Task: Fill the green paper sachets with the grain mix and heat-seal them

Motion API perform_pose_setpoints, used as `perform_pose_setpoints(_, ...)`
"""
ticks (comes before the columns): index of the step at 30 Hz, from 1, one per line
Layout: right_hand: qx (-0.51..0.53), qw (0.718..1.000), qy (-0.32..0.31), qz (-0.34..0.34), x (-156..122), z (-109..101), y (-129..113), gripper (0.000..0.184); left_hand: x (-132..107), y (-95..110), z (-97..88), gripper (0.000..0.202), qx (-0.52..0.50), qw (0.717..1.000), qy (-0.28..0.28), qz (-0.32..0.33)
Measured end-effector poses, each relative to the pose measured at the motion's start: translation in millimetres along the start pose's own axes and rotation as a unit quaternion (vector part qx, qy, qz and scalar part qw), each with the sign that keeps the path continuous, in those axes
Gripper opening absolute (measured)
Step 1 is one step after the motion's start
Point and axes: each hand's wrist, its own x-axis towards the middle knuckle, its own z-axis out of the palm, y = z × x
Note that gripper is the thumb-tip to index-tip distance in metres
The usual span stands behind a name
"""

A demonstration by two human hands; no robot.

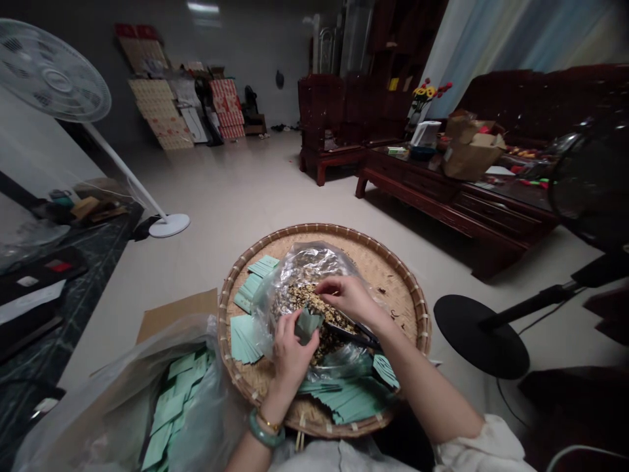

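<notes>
A round woven basket tray (393, 269) sits on my lap. In it lies an open clear plastic bag (304, 262) of dried brown bits (299, 296). My left hand (289, 351) pinches a small pale green packet (308, 324), held open just above the bag. My right hand (346, 296) reaches into the dried bits with its fingers curled, and dark tongs (356, 335) lie under its wrist; whether the fingers pinch anything is hidden. Stacks of flat green packets (246, 337) lie on the tray to the left, and more green packets (348, 400) lie at the near edge.
A plastic-lined cardboard box (171, 393) of green packets stands at my left knee. A white standing fan (59, 82) is at the left, a black fan base (479, 334) at the right. A dark wooden low table (442, 190) with boxes stands beyond.
</notes>
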Motion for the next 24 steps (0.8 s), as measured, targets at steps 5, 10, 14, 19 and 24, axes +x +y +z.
perform_pose_setpoints(5,-0.012,1.000,0.020,0.009,-4.6,-1.5,-4.3,0.020,-0.9,1.4,-0.4,0.041,-0.004,1.000,0.008,0.009)
perform_pose_setpoints(10,0.049,0.995,-0.083,0.007,-14.1,5.1,-15.4,0.026,-1.4,2.8,-0.1,0.041,-0.013,1.000,0.009,0.023)
perform_pose_setpoints(14,0.065,0.995,-0.078,0.020,-16.6,12.2,-10.1,0.021,-1.6,2.6,-1.0,0.041,-0.006,1.000,0.008,0.029)
perform_pose_setpoints(19,0.061,0.997,-0.023,0.035,-15.3,14.5,-8.8,0.014,-1.2,2.1,-2.3,0.041,0.007,1.000,0.004,0.029)
perform_pose_setpoints(24,0.025,1.000,-0.002,0.008,-19.7,8.5,-26.7,0.012,0.0,3.2,-3.9,0.041,0.004,1.000,0.005,0.031)
